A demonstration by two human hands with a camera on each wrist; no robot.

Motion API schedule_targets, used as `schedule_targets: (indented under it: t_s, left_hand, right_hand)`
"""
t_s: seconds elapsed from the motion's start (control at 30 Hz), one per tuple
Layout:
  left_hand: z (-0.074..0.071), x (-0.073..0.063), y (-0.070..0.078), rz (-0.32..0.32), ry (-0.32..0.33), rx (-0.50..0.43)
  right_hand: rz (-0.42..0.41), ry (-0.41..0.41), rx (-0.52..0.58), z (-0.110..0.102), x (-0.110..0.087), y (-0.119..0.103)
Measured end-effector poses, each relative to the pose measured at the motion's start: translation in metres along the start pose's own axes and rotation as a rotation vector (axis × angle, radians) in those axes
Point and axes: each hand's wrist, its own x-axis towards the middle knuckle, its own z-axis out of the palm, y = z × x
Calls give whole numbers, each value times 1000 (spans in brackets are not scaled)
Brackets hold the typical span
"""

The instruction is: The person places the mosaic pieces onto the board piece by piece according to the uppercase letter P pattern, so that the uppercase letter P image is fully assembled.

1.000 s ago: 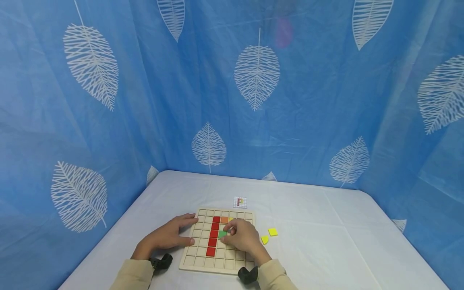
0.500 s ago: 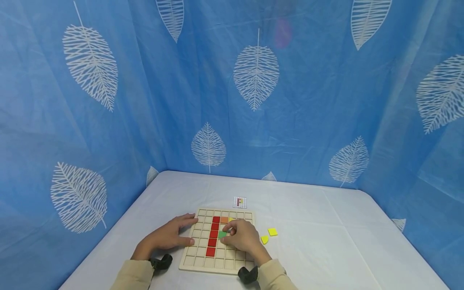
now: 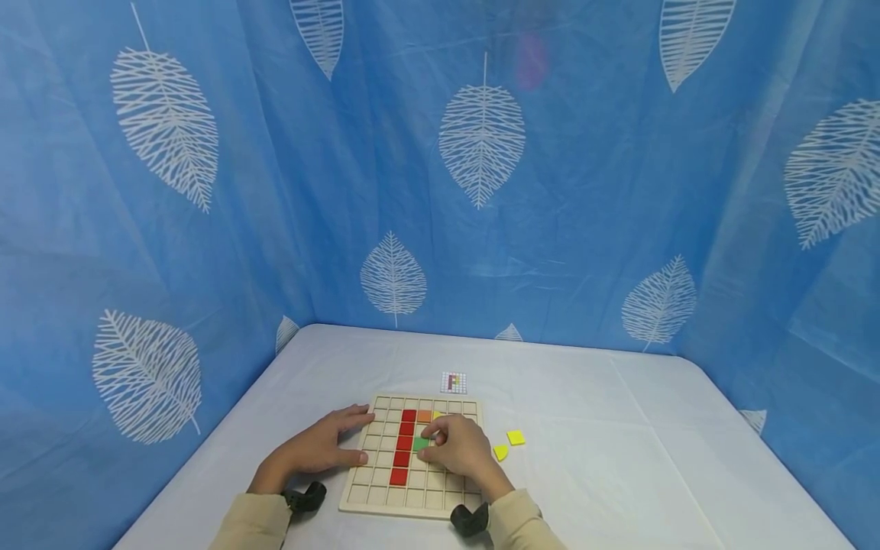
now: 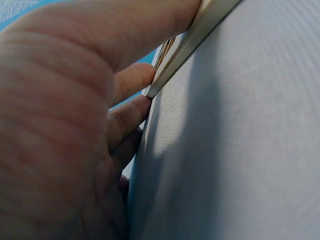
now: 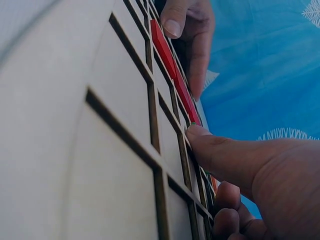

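A wooden grid board [image 3: 376,496] lies on the table, with a column of red square tiles [image 3: 402,459] set in its cells. My left hand [image 3: 318,444] rests along the board's left edge, thumb and fingers spread and touching it; the left wrist view shows the fingers against the board's side [image 4: 172,62]. At the upper middle, my right hand [image 3: 462,447] pinches a green square tile [image 3: 421,444] between thumb and forefinger, beside the red column. An orange tile [image 3: 425,416] and a partly covered yellow tile [image 3: 438,415] sit in the row above.
Two loose yellow tiles, one square [image 3: 516,438] and one with a rounded side [image 3: 501,452], lie right of the board. Behind the board is a small printed pattern card [image 3: 454,383]. A blue leaf-print curtain [image 3: 550,229] hangs around the white-covered table [image 3: 619,458].
Everything in the head view has shifted very slightly to the left. Both hands and the green tile keep their places on the board.
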Motion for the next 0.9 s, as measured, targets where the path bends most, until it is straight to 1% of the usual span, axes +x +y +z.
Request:
schedule_targets:
  t_s: [0.27,0.43,0.5,0.73,0.9]
  left_hand:
    - [0,-1,0,9,-8,0]
    - [0,0,0,8,-5,-8]
    - [0,-1,0,4,-4,-6]
    - [0,0,-2,-2,1,12]
    - [0,0,-3,9,-5,2]
  right_hand:
    - [6,-1,-10,1,1,0]
    - [-4,-18,13,-2,0,0]
    - [-17,-35,40,-4,-1,1]
    - [-114,-81,187,-15,-1,6]
    - [-128,-66,210,-28,-1,8]
